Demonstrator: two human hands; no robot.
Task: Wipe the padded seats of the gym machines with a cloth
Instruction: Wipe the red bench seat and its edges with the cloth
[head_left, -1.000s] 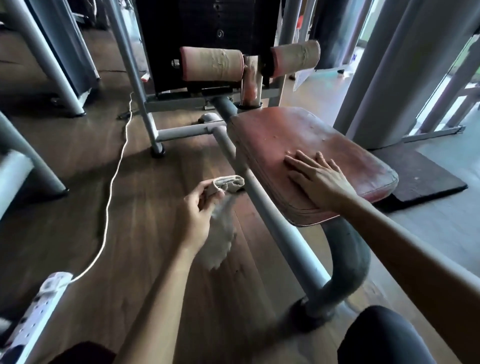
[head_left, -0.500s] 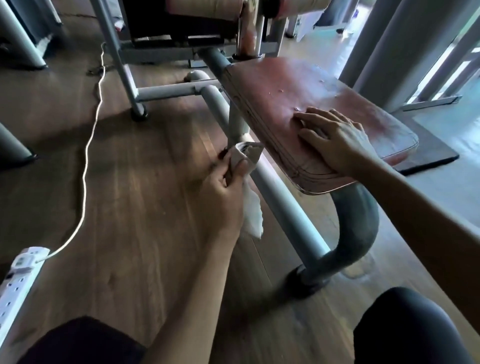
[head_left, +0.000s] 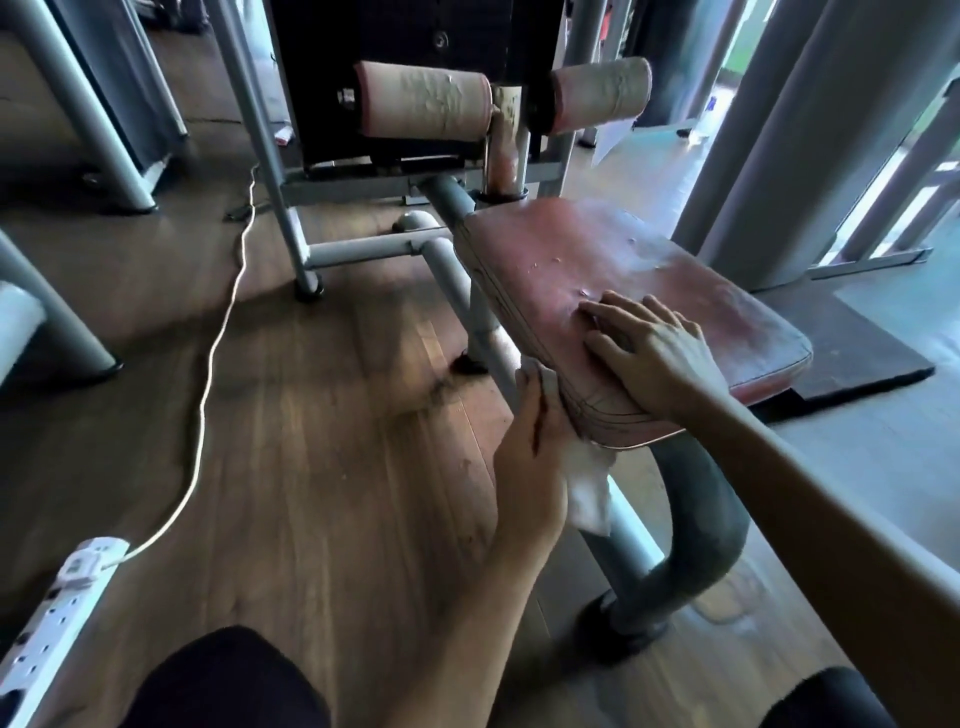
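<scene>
A worn red padded seat (head_left: 675, 270) sits on a grey tube frame (head_left: 452, 270) in the middle of the view. My right hand (head_left: 649, 348) lies flat on the seat's near part, fingers spread, holding nothing. My left hand (head_left: 535, 447) presses a white cloth (head_left: 589, 488) against the seat's near left edge, and the loose end of the cloth hangs below the hand. Two cracked pink roller pads (head_left: 426, 104) stand beyond the seat in front of the dark weight stack.
A white power strip (head_left: 47, 608) lies on the wooden floor at the lower left, and its cable (head_left: 213, 353) runs away toward the machine. Grey machine legs (head_left: 88, 109) stand at the left. A thick grey pillar (head_left: 800, 130) and a dark mat (head_left: 852, 348) are on the right. My knees fill the bottom edge.
My left hand has carried the cloth from mid-air over the floor up to the seat's near left edge. My right hand has stayed flat on the seat. The view has shifted.
</scene>
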